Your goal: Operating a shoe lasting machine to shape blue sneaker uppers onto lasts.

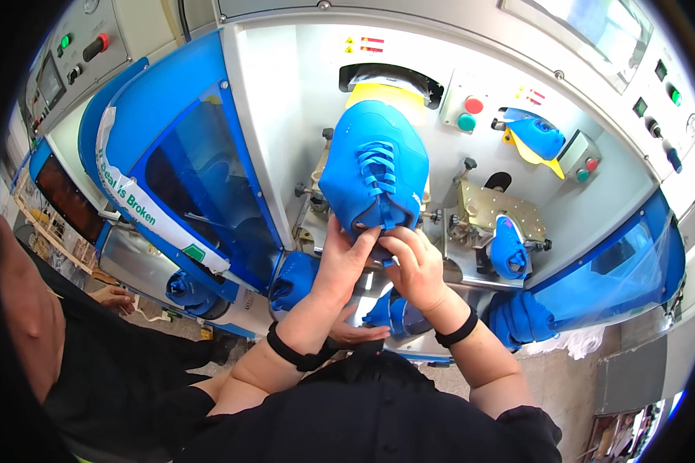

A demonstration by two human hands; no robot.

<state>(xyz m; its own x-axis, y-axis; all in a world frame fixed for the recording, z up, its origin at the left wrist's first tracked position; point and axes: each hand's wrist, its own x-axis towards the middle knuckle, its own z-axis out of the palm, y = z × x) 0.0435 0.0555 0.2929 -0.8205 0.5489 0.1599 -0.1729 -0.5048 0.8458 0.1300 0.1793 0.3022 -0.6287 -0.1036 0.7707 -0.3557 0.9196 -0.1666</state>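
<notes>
Wristbands (pixel 457 328), two and black, circle the wearer's wrists in the near part. Below the left wrist, a co-worker's hand (pixel 361 333) extends beside a partly hidden blue piece (pixel 398 315); a second bare hand (pixel 113 300) shows at the left. Blue bundles, two in number, flank the forearms: a left bundle (pixel 293 282) and a right bundle (pixel 521 320).

Farther in, the left hand (pixel 340 258) is clamped on the left of the collar, and the right hand (pixel 417 270) pinches its right side between thumb and fingers. Between them, one blue lace-up shoe upper (pixel 374 127) is held before the left bay, collar near, toe far. The step in hand is judged to be manual handling of the collar; the next move calls for an even two-handed grip, toe and heel kept in line.

Beyond the toe stands a yellow pad (pixel 378 91); contact cannot be told. The right bay shows two further uppers: a lower upper (pixel 510 251) at the metal fixture (pixel 498 207) and a higher upper (pixel 537 137) over a second yellow pad (pixel 550 163). Button boxes number two, each with one red and one green button.
</notes>
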